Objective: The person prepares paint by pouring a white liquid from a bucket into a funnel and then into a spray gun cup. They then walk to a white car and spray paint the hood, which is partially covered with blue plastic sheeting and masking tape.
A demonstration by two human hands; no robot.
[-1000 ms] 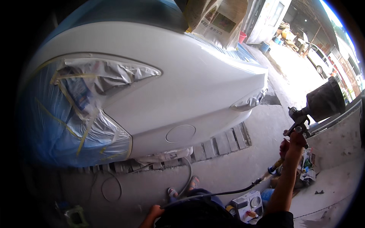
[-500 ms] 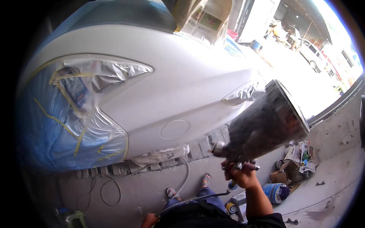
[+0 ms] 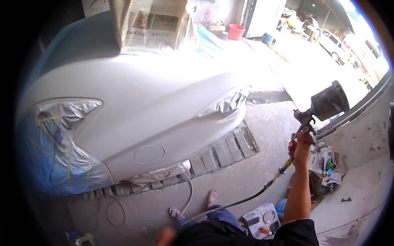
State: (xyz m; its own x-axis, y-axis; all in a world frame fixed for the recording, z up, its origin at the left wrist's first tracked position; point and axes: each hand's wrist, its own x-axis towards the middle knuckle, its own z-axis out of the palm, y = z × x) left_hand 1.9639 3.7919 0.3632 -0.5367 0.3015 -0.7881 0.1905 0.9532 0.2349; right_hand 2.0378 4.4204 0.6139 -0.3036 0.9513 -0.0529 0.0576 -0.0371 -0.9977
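Observation:
My right hand (image 3: 301, 143) is closed around the grip of a spray gun (image 3: 305, 119). A large grey paint cup (image 3: 330, 100) sits on the gun, stained with paint. From the gun's lower end a dark air hose (image 3: 246, 199) runs down to my left hand (image 3: 167, 235), which is blurred at the lower edge and appears closed on it. On the left stands a white car body (image 3: 164, 102) with a round outline low on its side. Silver and blue masking film (image 3: 61, 164) covers its wheel side, and silver film (image 3: 232, 100) covers a lamp area.
Newspaper (image 3: 154, 24) is taped over the car's top. Wooden slats (image 3: 225, 149) lie below the bumper, and a pale hose (image 3: 191, 192) loops over the floor. Papers and a white box (image 3: 262, 221) lie at right. A red bucket (image 3: 236, 31) stands behind; a green stool (image 3: 80, 238) at lower left.
My right hand has carried the spray gun away to the right, farther from the car and from me. The hose is drawn out longer. The view has shifted right.

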